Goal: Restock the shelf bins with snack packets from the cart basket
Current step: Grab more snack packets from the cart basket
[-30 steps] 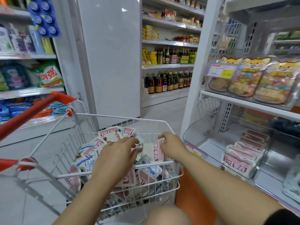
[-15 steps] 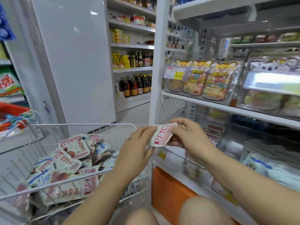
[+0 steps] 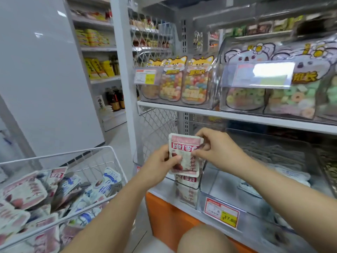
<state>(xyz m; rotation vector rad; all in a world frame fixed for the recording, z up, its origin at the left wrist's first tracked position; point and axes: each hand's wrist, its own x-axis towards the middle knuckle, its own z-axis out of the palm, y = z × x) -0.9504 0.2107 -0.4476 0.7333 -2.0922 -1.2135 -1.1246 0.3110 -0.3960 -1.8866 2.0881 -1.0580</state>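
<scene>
Pinching one snack packet [image 3: 184,155] upright, both hands, left hand [image 3: 160,164] and right hand [image 3: 217,149], above shelf bin [image 3: 186,193].

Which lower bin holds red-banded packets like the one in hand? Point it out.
The leftmost bin, directly below the held packet: matching red-banded packets stand in it. The neighbouring bin with the yellow price tag holds pale packets.

At the centre of the frame a snack packet [image 3: 185,154] is coloured pale pink and white, crossed by a red band with white characters. Pink and blue-white packets [image 3: 23,193] are seen in the white wire cart basket [image 3: 54,155] at lower left. The shelf base [image 3: 160,216] below is orange; the price tag [image 3: 221,214] is edged red with a yellow patch.
</scene>
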